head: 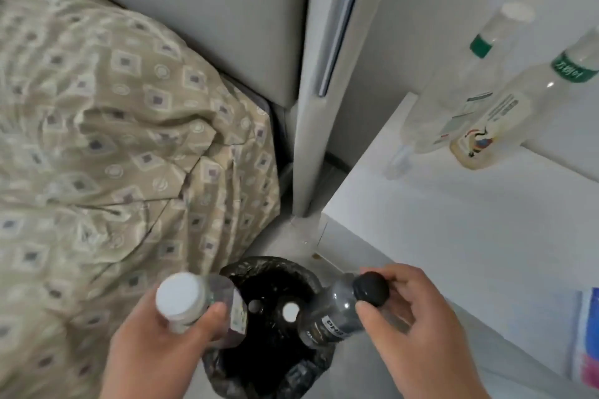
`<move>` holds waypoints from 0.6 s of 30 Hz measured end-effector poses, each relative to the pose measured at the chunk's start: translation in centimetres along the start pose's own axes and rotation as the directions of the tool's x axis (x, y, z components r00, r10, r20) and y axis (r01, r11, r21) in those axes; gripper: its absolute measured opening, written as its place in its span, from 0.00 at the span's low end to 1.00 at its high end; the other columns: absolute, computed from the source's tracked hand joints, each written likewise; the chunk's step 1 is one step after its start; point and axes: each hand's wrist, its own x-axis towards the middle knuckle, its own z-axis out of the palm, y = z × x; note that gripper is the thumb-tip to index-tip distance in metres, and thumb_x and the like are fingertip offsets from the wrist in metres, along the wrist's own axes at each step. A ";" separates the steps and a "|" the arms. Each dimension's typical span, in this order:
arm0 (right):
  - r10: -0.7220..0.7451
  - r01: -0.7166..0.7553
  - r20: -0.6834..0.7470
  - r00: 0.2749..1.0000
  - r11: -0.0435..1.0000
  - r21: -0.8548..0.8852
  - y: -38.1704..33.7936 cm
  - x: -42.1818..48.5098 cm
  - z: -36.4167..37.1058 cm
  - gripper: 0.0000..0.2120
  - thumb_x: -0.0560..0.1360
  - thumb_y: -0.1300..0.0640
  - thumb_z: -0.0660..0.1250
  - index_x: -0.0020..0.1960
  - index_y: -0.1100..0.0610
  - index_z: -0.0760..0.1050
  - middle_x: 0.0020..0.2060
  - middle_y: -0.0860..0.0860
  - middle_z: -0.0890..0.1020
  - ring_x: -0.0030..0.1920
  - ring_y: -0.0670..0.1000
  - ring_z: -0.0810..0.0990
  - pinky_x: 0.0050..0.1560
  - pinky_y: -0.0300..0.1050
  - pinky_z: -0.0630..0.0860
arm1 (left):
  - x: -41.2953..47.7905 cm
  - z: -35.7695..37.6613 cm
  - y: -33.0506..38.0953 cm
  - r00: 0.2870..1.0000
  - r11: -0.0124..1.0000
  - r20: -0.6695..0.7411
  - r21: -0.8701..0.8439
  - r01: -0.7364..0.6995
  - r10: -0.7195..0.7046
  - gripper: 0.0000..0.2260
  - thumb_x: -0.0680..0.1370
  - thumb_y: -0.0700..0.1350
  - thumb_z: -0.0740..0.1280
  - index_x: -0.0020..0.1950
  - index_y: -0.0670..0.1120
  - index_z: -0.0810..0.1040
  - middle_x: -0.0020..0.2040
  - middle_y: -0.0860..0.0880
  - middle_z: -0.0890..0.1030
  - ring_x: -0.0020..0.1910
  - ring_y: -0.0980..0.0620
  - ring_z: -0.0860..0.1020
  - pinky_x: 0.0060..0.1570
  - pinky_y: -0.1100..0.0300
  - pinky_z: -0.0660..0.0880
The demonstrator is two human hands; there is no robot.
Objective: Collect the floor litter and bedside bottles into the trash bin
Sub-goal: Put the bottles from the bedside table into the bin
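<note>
The left grip (168,340) is clamped round a white-capped bottle (181,298) over the left rim of the trash bin (275,264) — the right grip (418,324) pinches a black-capped bottle (337,311) over its right rim. Beyond the bin, a cloudy bottle (499,116) stands on the bench (453,223).

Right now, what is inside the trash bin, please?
A white bottle cap shows inside the black liner; the rest is dark, partly covered by the white-capped bottle and the black-capped bottle.
</note>
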 end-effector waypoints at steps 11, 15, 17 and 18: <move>0.267 -0.251 0.086 0.960 0.955 -0.160 7.9 1.6 10.7 0.11 0.71 0.57 0.71 0.46 0.44 0.73 0.42 0.40 0.82 0.44 0.28 0.76 0.40 0.30 0.70 | 3.2 6.3 -11.1 0.952 0.975 0.269 0.205 0.089 -0.143 0.12 0.66 0.57 0.73 0.45 0.56 0.75 0.45 0.56 0.78 0.42 0.58 0.77 0.45 0.58 0.75; 0.306 -0.287 0.067 0.950 0.935 -0.208 9.8 1.7 11.8 0.10 0.71 0.55 0.71 0.46 0.44 0.72 0.40 0.40 0.82 0.43 0.34 0.79 0.40 0.32 0.72 | 4.6 9.4 -14.4 0.935 0.918 0.298 0.391 0.064 -0.193 0.13 0.66 0.53 0.72 0.47 0.53 0.76 0.46 0.54 0.77 0.45 0.53 0.76 0.43 0.57 0.74; 0.320 -0.297 0.084 0.944 0.931 -0.210 10.7 1.5 12.1 0.10 0.70 0.57 0.72 0.46 0.46 0.72 0.40 0.41 0.82 0.43 0.32 0.78 0.39 0.31 0.72 | 5.1 10.5 -15.7 0.915 0.880 0.345 0.475 0.022 -0.209 0.11 0.67 0.47 0.69 0.46 0.52 0.71 0.40 0.53 0.78 0.39 0.52 0.77 0.35 0.57 0.74; 0.323 -0.298 0.094 0.942 0.931 -0.211 11.0 1.6 12.3 0.10 0.71 0.57 0.72 0.47 0.47 0.73 0.41 0.41 0.82 0.43 0.31 0.77 0.38 0.30 0.72 | 5.4 11.0 -16.3 0.908 0.857 0.364 0.516 -0.011 -0.207 0.10 0.69 0.44 0.67 0.46 0.51 0.68 0.38 0.53 0.77 0.37 0.52 0.76 0.32 0.57 0.72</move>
